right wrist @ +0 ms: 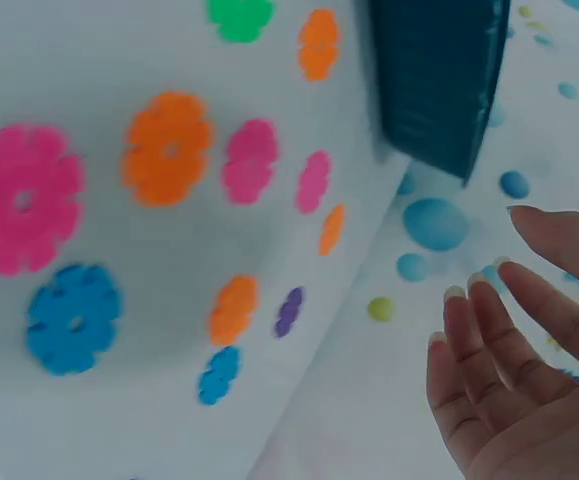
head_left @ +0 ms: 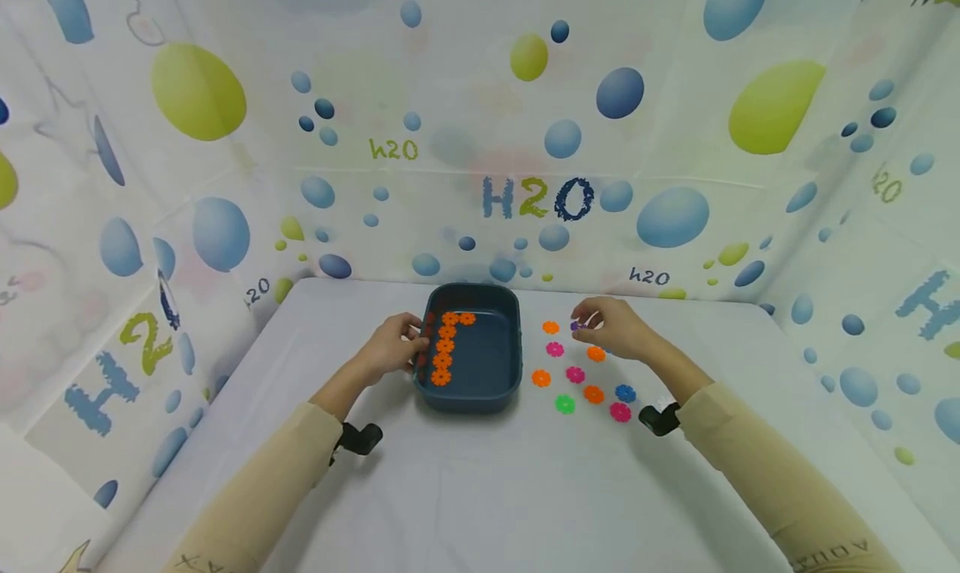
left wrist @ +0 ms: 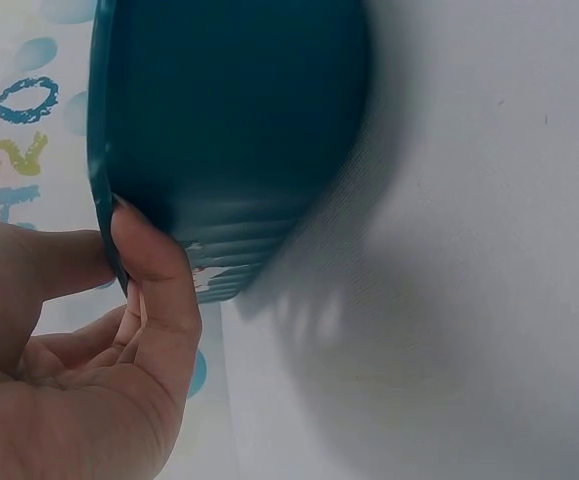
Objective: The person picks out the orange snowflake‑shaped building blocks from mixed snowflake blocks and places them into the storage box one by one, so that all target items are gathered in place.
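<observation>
My left hand (head_left: 392, 345) grips the left rim of a dark teal plastic basin (head_left: 480, 404), thumb on one side of the wall and fingers on the other in the left wrist view. Inside the basin, orange flower-shaped discs (head_left: 445, 345) line up along the left side, with one more beside the far end. Above the loose discs at the basin's right hovers my right hand (head_left: 611, 327), fingers loosely bent and holding nothing. Nearest its fingertips in the head view is a purple flower-shaped disc (head_left: 576, 326), lying on the table (right wrist: 149, 250) in the right wrist view.
Scattered right of the basin are orange discs (head_left: 541, 379), pink discs (head_left: 620, 412), a green disc (head_left: 565, 404) and blue discs (head_left: 626, 393). A patterned curtain (head_left: 450, 139) hangs behind the white table. A black wrist camera (head_left: 660, 420) sits at my right sleeve.
</observation>
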`<act>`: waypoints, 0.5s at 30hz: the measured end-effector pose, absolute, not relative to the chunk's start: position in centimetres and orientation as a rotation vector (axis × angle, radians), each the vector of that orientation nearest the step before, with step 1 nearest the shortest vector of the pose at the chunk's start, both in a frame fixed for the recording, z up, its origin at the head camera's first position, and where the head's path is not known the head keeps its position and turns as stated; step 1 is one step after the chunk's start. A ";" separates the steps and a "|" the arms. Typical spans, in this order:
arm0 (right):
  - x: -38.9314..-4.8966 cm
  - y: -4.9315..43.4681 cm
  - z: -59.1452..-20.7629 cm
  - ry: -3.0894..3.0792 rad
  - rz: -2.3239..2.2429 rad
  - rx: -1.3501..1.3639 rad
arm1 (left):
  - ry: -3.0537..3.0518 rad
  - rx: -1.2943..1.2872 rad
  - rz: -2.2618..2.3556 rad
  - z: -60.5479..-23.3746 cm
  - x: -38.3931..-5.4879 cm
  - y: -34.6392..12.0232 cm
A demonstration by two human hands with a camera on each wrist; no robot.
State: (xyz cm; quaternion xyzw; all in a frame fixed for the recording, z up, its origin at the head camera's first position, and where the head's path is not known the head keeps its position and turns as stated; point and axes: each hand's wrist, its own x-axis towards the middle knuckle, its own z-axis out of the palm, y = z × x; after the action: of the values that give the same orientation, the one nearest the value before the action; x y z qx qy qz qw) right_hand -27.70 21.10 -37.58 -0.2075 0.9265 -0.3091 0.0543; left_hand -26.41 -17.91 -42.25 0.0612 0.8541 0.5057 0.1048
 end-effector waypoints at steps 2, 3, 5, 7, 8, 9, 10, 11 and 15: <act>-27.7 21.9 -38.3 2.817 -0.922 -0.604 | 2.519 0.180 1.493 -42.3 -26.5 -17.9; -27.7 22.2 -38.6 2.821 -0.912 -0.600 | 2.521 0.185 1.494 -42.4 -26.6 -18.0; -27.7 22.9 -39.3 2.832 -0.898 -0.582 | 2.524 0.191 1.494 -42.4 -26.6 -17.9; -27.7 23.5 -40.0 2.838 -0.892 -0.565 | 2.528 0.196 1.491 -42.4 -26.6 -17.9; -27.7 23.8 -40.3 2.838 -0.891 -0.552 | 2.528 0.195 1.489 -42.4 -26.6 -17.9; -27.8 24.0 -40.7 2.840 -0.889 -0.542 | 2.527 0.193 1.489 -42.4 -26.6 -17.9; -27.9 24.3 -41.0 2.841 -0.888 -0.524 | 2.527 0.191 1.487 -42.4 -26.5 -17.9; -28.0 24.5 -41.4 2.840 -0.885 -0.506 | 2.525 0.187 1.488 -42.4 -26.5 -17.9; -28.4 25.2 -42.5 2.828 -0.871 -0.435 | 2.518 0.176 1.493 -42.4 -26.4 -17.9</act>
State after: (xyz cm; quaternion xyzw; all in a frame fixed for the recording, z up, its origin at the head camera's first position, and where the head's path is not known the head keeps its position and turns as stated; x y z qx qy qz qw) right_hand -28.38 25.21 -42.47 -0.1449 0.9429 -0.2902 0.0751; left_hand -26.45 -17.89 -42.41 0.0598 0.8539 0.5064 0.1043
